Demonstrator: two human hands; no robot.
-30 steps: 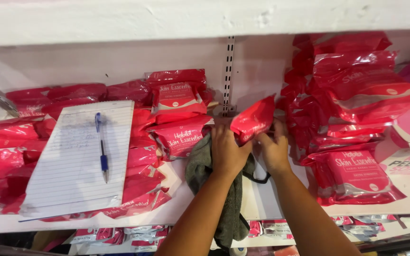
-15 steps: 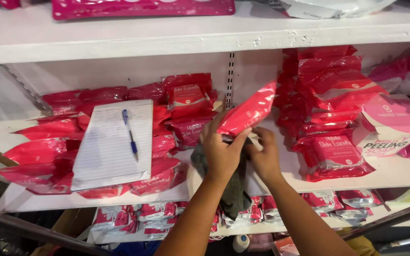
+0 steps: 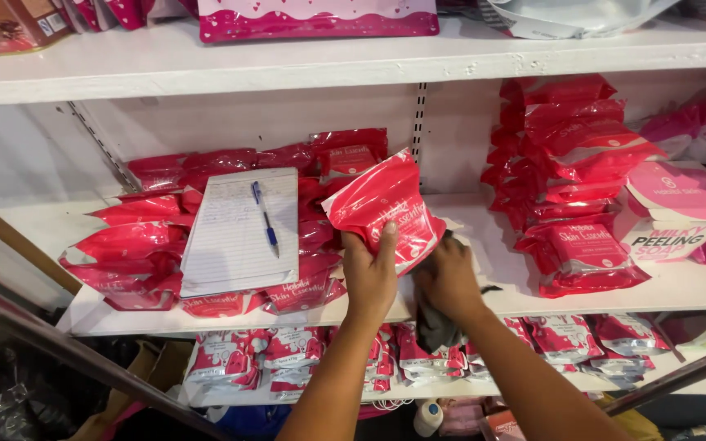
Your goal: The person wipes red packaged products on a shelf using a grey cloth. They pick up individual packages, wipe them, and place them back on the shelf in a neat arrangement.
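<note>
I have my left hand [image 3: 369, 273] pinched on the lower edge of a glossy red packet [image 3: 384, 208], thumb up on its front face and the other fingers behind, so the packet stands lifted and tilted above the front middle of the white shelf [image 3: 484, 237]. My right hand [image 3: 449, 278] is just beside it, curled around a dark grey cloth [image 3: 435, 322] that droops over the shelf's front edge; the fingers look clenched in the fabric, pressed close under the packet's lower right corner. To my judgement the packet is light and soft, a flexible foil pouch that bends where I grip it, and its shiny skin looks slippery, so a hold along the sealed edge or corner seems safer than the slick middle. Towards the left end of the shelf a lined notepad [image 3: 239, 233] with a blue pen [image 3: 265, 216] lies on a heap of similar red packets [image 3: 136, 245]. At the right end more red packets are stacked [image 3: 574, 163], with a pink and white box [image 3: 672, 212] beside them.
</note>
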